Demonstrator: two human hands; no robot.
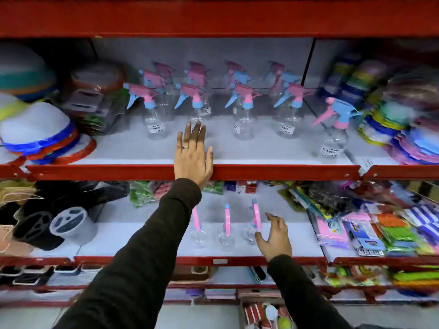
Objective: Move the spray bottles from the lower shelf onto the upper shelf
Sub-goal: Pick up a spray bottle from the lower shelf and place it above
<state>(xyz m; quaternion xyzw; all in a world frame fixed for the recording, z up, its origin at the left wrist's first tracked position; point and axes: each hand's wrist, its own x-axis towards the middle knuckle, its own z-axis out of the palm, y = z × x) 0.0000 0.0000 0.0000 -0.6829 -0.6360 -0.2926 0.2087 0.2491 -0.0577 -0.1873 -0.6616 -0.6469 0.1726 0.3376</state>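
Several clear spray bottles with pink and blue heads stand in rows on the upper shelf (261, 150); one (333, 136) stands apart at the right. My left hand (193, 155) lies flat and open over that shelf's front edge, just short of a front-row bottle (197, 108), holding nothing. Three more spray bottles stand on the lower shelf (142, 236): left (197, 231), middle (226, 233), right (254, 224). My right hand (275, 236) is open, fingers spread, right beside the rightmost of them, thumb near its clear body; I cannot tell whether it touches.
Stacked plastic bowls (40, 131) and packaged goods crowd the upper shelf's left, coloured plates (408, 129) its right. On the lower shelf, dark items and a round container (69, 222) sit left, packets of sponges (370, 233) right. Red shelf rails (285, 172) run across.
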